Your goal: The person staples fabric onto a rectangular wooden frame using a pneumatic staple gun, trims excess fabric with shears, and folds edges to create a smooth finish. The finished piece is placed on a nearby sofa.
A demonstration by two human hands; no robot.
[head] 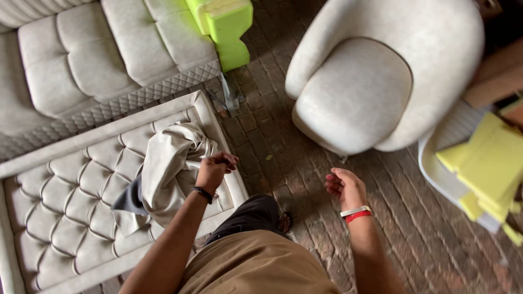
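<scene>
Brown trousers (256, 264) fill the bottom of the view, with a sandalled foot (284, 221) on the brick floor (272, 136) just beyond. Both bare forearms reach forward from there. The left hand (215, 169), a dark band at its wrist, has its fingers (226, 159) curled shut around a fold of cloth (169, 169); the pinch lifts the bunched top edge, so the rest hangs and drapes below and to the left of those fingers. The cloth is a smooth, pale beige, leather-like sheet with a dark grey underside showing at its lower corner. It lies on a tufted panel (60, 201), a flat rectangular cushion with deep diamond buttoning and a plain raised border, resting on the floor directly beneath the gripping fingers. The right hand (344, 187), wearing a white and a red band, hangs empty over the bricks, palm turned inward, fingers loosely half open and touching nothing. Beyond the left fingers stands a sofa (81, 60) in matching pale upholstery, with square tufts and a quilted front strip, and a green foam block (226, 27) sits at its end. Ahead of the right fingers sits a rounded armchair (376, 76), smooth and seamless in form. Further right of them, yellow foam pieces (490, 163) are stacked on a white base.
</scene>
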